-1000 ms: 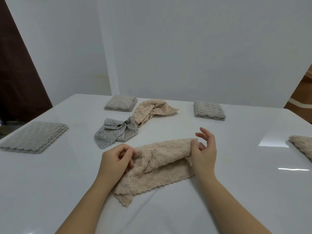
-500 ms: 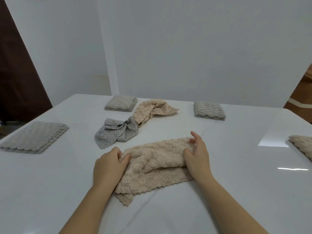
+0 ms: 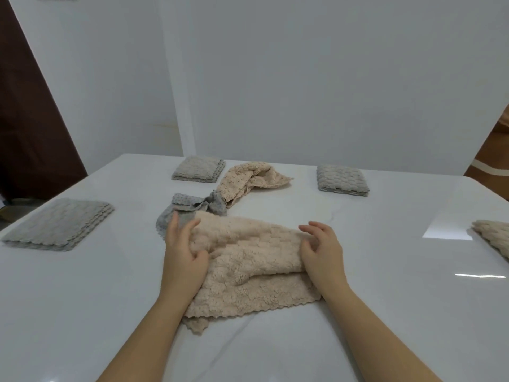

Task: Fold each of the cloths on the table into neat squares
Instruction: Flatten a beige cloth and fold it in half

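- Head view: a beige fluffy waffle-textured cloth [image 3: 253, 271] is lying rumpled on the near middle of the glossy white marble-look table [image 3: 82, 312], its scalloped near edge facing the person and one corner poking out at its lower left.
- The left hand [image 3: 183, 255] is gripping the cloth's left edge, thumb tucked over the fabric and fingers reaching past it; the right hand [image 3: 321, 252] is pressing on the cloth's right edge with fingers curled and partly lifted, so whether it is pinching fabric cannot be told.
- Bare tabletop is lying open to the left, to the right and on the near side of the beige cloth; the far side is crowded.
- Touching its far-left edge, a grey dotted crumpled cloth [image 3: 190, 209] is sitting, and just beyond that a second beige crumpled cloth [image 3: 249, 180] is lying.
- Counted: three unfolded cloths, and three folded grey ones – a large folded grey scalloped cloth [image 3: 59, 223] far left of the beige cloth, a small folded grey square cloth [image 3: 198, 169] beyond it to the left, and a thick folded grey square cloth [image 3: 341, 180] beyond it to the right.
- A cream textured cloth [image 3: 493, 237] is lying far right, cut by the frame edge.
- Plain white walls [image 3: 330, 78] are standing behind the table; a dark brown door [image 3: 24, 119] is showing beyond the left wall.
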